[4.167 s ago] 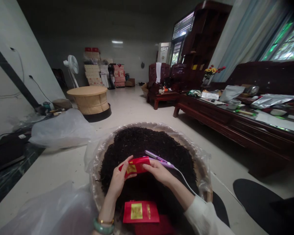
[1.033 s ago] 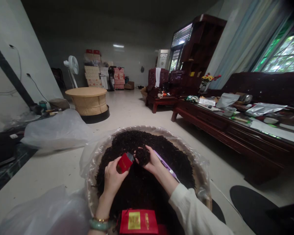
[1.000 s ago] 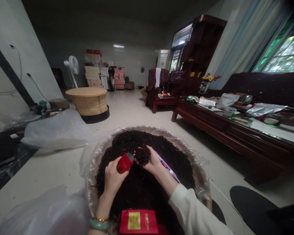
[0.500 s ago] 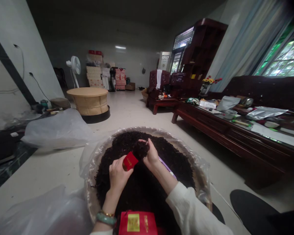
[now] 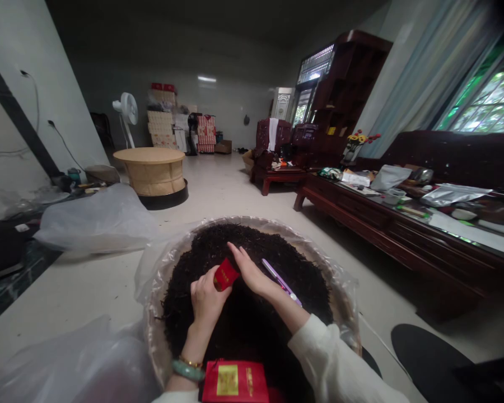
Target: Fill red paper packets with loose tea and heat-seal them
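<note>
The left hand (image 5: pixel 210 296) has its fingers clamped around a small red packet (image 5: pixel 225 275), which is held tilted above the middle of a heap of dark leaves (image 5: pixel 222 238). The right hand (image 5: pixel 250 271) is just to the right of the packet, its fingers stretched out toward the far side and lying together; its palm faces away, so I cannot tell whether they close on anything. The leaves fill a large round basket (image 5: pixel 154 336) lined with clear plastic. A slim purple tool (image 5: pixel 282 282) lies on them, to the right of the right hand. At the near side is a larger red pouch (image 5: pixel 252 382) with a yellow label. A green bangle (image 5: pixel 187 369) circles the left wrist.
</note>
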Motion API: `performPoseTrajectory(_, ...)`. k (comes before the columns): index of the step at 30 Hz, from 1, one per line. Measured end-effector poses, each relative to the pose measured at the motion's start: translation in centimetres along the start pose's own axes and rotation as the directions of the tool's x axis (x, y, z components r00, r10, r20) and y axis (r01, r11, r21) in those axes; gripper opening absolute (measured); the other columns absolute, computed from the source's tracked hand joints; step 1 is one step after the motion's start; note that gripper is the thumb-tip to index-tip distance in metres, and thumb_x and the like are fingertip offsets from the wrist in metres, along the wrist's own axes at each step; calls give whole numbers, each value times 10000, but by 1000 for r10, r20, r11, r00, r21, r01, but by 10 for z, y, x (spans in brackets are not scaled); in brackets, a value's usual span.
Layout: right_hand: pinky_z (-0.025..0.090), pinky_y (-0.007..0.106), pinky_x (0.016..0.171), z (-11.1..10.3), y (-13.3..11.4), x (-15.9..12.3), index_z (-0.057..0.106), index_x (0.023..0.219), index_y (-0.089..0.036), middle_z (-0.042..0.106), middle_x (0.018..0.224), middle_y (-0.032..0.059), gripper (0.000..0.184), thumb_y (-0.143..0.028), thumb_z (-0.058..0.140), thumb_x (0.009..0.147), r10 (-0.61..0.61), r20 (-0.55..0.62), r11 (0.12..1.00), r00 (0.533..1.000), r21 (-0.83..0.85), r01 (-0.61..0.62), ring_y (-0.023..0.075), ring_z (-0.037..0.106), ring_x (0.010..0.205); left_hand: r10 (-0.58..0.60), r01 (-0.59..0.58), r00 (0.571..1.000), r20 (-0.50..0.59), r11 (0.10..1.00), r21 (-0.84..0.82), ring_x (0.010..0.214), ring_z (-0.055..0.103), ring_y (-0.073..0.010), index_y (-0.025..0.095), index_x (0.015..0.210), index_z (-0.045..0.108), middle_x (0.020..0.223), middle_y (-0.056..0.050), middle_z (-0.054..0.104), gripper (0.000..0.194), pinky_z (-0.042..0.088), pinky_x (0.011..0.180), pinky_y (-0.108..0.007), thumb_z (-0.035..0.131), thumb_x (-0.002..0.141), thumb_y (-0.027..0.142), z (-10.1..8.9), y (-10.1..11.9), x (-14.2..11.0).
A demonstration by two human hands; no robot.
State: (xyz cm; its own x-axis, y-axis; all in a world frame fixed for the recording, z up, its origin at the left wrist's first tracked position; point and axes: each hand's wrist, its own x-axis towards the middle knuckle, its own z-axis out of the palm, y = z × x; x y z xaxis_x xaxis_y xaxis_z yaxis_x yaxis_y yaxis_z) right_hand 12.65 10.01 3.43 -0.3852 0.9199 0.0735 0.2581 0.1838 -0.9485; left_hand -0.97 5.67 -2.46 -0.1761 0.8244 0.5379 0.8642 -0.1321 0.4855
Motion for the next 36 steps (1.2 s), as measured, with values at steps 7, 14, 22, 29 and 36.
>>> performPoseTrajectory(7, 257, 445, 1114, -4, 4, 8, 390, 1395, -227, 456, 1415, 100, 683, -658, 192, 903, 48, -184, 969, 982, 247, -1, 213, 382, 1334, -5, 4, 1000, -28, 999, -51, 843, 676, -263, 189, 1074, 610, 959, -82, 732, 392, 453, 779, -369, 668, 692, 254, 2, 5, -1)
performPoseTrajectory(14, 321, 466, 1071, -5, 4, -23, 555, 1250, -225, 563, 1304, 90, 397, -357, 462, 887, -181, -116, 964, 977, -220, 152, 248, 472, 1233, -33, 28, 997, -74, 997, -76, 874, 669, -271, 192, 1094, 592, 1011, -96, 724, 396, 449, 799, -386, 650, 707, 251, 7, 2, -2)
performPoseTrajectory(22, 381, 451, 927, 16, -12, -25, 365, 1384, -174, 633, 1117, 133, 573, -192, 527, 834, -252, -43, 786, 967, -592, 179, 259, 564, 1010, 77, -92, 981, -179, 993, -78, 879, 617, -291, 130, 1125, 572, 1019, -148, 690, 343, 467, 772, -402, 544, 824, 294, 15, 4, -5)
performPoseTrajectory(29, 473, 328, 795, -3, -3, -6, 536, 1139, -207, 644, 899, 20, 447, -145, 564, 696, -168, -98, 985, 981, -61, 162, 182, 601, 818, 130, -154, 979, -160, 976, -152, 912, 605, -279, 150, 1165, 526, 1041, -127, 657, 470, 485, 818, -413, 668, 755, 332, 11, 0, -7)
performPoseTrajectory(36, 428, 241, 573, -17, -2, -1, 504, 1035, -212, 519, 659, -72, 368, -195, 585, 677, -33, -12, 982, 999, 185, 34, 112, 509, 582, 164, -176, 982, -94, 974, -141, 853, 643, -251, 160, 1085, 561, 934, -91, 677, 379, 501, 776, -363, 669, 727, 225, 7, -3, -8)
